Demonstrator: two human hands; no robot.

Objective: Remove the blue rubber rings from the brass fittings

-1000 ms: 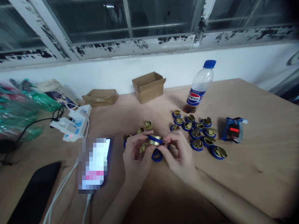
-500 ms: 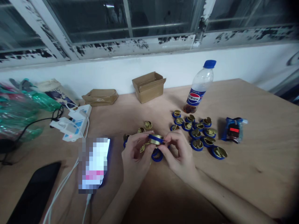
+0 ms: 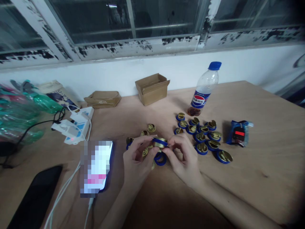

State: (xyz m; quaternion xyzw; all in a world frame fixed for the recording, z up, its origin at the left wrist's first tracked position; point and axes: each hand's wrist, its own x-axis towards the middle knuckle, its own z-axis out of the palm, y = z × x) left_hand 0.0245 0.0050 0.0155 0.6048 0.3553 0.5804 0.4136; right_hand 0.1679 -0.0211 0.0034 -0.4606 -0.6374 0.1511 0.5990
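Note:
Between my two hands is a round gold metal piece with a blue band, raised over the table. My left hand pinches its left side with thumb and fingers. On the opposite side, the fingertips of my right hand close on the band. Just below lies a blue ring, partly covered by the held piece. Loose gold pieces lie behind and under my left hand, some hidden by it. Several gold pieces with blue rings are spread to the right of my right hand.
Behind stand an open cardboard box, a flattened brown packet and a cola bottle. A small blue plastic packet lies right. To the left are a lit phone, a dark phone and a power strip with cables.
Both hands keep their grip on the gold piece, with only a slight shift of the fingers. The loose pieces on the table stay where they were.

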